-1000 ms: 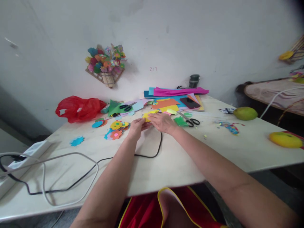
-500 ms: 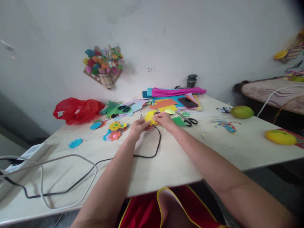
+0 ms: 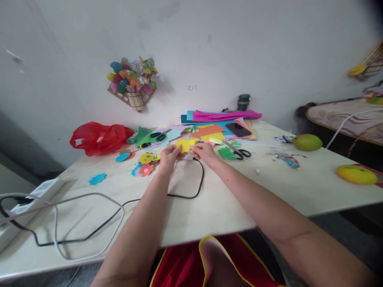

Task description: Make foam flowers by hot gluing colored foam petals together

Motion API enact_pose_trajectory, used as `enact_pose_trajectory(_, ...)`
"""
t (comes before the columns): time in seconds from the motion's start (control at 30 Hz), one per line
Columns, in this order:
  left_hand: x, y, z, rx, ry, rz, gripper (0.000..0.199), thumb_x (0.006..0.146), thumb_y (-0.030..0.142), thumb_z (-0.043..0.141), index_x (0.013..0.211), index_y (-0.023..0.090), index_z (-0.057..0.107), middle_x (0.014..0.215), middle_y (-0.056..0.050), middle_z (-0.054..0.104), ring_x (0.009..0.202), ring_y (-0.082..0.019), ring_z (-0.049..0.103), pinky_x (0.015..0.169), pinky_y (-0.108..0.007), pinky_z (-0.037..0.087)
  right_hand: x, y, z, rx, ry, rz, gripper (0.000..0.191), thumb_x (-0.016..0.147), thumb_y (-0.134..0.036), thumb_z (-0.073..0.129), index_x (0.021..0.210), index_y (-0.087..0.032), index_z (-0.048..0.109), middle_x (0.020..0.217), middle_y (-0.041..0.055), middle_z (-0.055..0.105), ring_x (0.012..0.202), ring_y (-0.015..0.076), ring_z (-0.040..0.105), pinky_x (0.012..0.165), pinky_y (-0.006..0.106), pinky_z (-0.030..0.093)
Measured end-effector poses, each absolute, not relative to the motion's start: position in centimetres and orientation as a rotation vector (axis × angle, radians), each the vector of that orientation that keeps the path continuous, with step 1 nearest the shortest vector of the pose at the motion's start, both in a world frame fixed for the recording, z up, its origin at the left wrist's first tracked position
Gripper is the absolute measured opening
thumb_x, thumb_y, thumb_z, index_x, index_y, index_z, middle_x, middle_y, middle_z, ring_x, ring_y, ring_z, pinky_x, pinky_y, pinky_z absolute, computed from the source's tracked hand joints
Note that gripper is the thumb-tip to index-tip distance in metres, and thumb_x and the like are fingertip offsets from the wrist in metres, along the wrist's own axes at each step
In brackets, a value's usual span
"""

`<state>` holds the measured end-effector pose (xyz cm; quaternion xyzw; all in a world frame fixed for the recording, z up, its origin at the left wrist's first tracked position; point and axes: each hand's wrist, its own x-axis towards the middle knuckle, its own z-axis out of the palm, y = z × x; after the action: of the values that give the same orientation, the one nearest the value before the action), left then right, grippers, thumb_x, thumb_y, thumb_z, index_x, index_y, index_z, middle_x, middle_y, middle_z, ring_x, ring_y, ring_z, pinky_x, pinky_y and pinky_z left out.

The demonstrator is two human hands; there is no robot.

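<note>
A yellow paper cutout (image 3: pixel 185 146) with a wavy edge is held up over the table between my two hands. My left hand (image 3: pixel 169 158) pinches its left side between thumb and fingers. On the opposite side, my right hand (image 3: pixel 206 154) has its fingertips closed at the cutout's right edge. The end of a black cable (image 3: pixel 201 179) lies just below the cutout. Left of my hands is a group of paper flowers, among them a yellow one (image 3: pixel 146 158) and an orange one (image 3: pixel 146 170) with a pink centre.
Scissors (image 3: pixel 243 153) and a green packet (image 3: pixel 226 153) lie right of my hands; other scissors (image 3: pixel 160 135) lie behind left. Coloured sheets (image 3: pixel 209 130), a phone (image 3: pixel 238 129) and a red bag (image 3: pixel 98 139) are at the back. Mangoes (image 3: pixel 306 142) lie right, a power strip (image 3: pixel 32 207) left.
My left hand has moved slightly left, and the yellow cutout now shows more widely between the hands. My right hand has hardly moved. The camera view has shifted a little.
</note>
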<state>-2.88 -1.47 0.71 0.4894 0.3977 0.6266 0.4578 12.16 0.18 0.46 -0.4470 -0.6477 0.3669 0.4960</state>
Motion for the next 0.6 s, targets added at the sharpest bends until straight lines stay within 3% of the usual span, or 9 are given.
enact_pose_trajectory(0.1,-4.1,-1.0,0.9,1.112,1.036,1.738,0.032,0.061,0.037,0.068,0.069,0.015,0.046,0.056,-0.002,0.061,0.052,-0.016,0.064,0.049,-0.023,0.05,11.9,0.5,0.6,-1.219,-1.826,0.474,0.021,0.077,-0.029,0.047,0.075,-0.015,0.062,0.074,0.0031,0.064,0.067,0.013,0.056,0.063,0.024,0.042)
enact_pose_trajectory(0.23,-5.8,-0.3,0.5,1.034,1.042,1.87,0.032,0.062,0.035,0.067,0.071,0.016,0.044,0.056,0.001,0.059,0.054,-0.017,0.065,0.05,-0.023,0.051,10.9,0.6,0.7,-1.289,-2.225,0.048,0.03,0.075,-0.023,0.05,0.103,-0.018,0.059,0.101,0.0082,0.062,0.095,0.0195,0.054,0.079,0.028,0.04)
enact_pose_trajectory(0.37,-6.7,0.2,0.1,1.005,1.031,1.909,0.03,0.063,0.033,0.066,0.068,0.017,0.042,0.05,0.004,0.053,0.059,-0.019,0.066,0.058,-0.026,0.052,8.9,0.2,0.8,-1.429,-2.472,-0.171,0.045,0.066,-0.021,0.055,0.111,-0.016,0.052,0.102,0.0132,0.06,0.097,0.0268,0.053,0.078,0.034,0.04)
enact_pose_trajectory(0.6,-7.0,0.4,-0.1,1.033,1.05,1.899,0.021,0.069,0.029,0.061,0.073,0.015,0.046,0.059,0.0,0.059,0.065,-0.017,0.066,0.065,-0.027,0.052,6.4,0.8,0.6,-1.567,-2.471,-0.226,0.044,0.07,-0.022,0.053,0.113,-0.009,0.05,0.105,0.0189,0.056,0.101,0.0286,0.049,0.084,0.038,0.036)
